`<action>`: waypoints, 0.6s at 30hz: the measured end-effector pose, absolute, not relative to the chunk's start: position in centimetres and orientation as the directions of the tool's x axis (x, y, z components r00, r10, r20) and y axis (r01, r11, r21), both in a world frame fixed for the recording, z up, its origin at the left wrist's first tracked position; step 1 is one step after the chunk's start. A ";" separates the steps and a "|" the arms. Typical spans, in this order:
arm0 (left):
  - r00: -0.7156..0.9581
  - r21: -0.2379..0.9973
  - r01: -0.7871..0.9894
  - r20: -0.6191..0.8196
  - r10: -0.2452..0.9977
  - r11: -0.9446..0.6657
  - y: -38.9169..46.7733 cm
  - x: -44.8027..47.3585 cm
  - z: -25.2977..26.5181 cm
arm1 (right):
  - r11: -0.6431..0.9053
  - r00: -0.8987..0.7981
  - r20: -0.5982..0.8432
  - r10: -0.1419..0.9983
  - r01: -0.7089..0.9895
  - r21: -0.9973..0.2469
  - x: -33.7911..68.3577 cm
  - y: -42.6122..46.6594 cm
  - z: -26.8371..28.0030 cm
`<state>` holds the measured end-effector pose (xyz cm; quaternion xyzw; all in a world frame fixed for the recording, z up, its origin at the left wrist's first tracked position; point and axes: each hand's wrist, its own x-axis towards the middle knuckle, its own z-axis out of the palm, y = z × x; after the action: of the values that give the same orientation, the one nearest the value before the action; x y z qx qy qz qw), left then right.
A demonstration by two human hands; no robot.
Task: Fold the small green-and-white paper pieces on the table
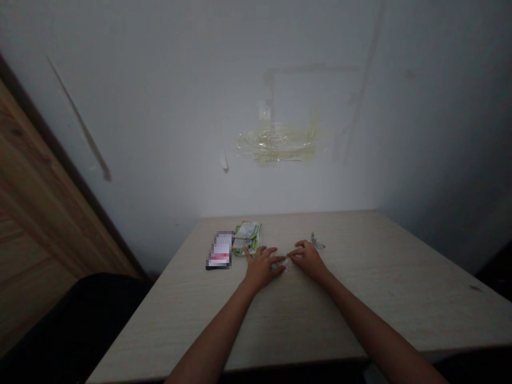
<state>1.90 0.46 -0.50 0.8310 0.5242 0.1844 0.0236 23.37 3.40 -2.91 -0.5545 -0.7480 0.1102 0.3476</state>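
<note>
Tabletop (384, 282) runs wide to its edge right of the right hand (310, 260), which meets a pale piece (285, 263); I can't tell if it grips. The left hand (262, 269) splays over it, packets (248, 231) just beyond, phone (221, 249) leftward.

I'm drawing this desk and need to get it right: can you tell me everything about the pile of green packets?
The pile of packets lies flat on the table, toward the back. They look like thin, shiny paper or plastic, green and whitish, with print too small to read. A smaller piece lies over a bigger one; I can't count every layer. The phone is close along its left side. The left hand has its little finger at the front edge, maybe touching it.
</note>
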 end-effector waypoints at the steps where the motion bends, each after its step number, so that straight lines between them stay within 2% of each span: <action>1: 0.382 0.236 0.861 0.284 0.879 -0.451 0.5 1.9 -0.6 | 0.357 -0.137 0.402 0.905 0.758 -0.546 23.3 3.4 -2.9; 7: 0.382 0.238 0.861 0.278 0.881 -0.449 0.4 1.9 -0.7 | 0.364 -0.148 0.413 0.898 0.777 -0.513 23.2 3.3 -2.8; 18: 0.368 0.238 0.865 0.301 0.880 -0.443 0.4 1.8 -0.7 | 0.500 -0.271 0.489 0.829 0.751 -0.431 23.7 2.7 -2.5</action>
<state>1.78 0.43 -0.75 0.8267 0.5275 0.1948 0.0196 23.70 2.73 -2.48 -0.4965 -0.7953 0.0570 0.3431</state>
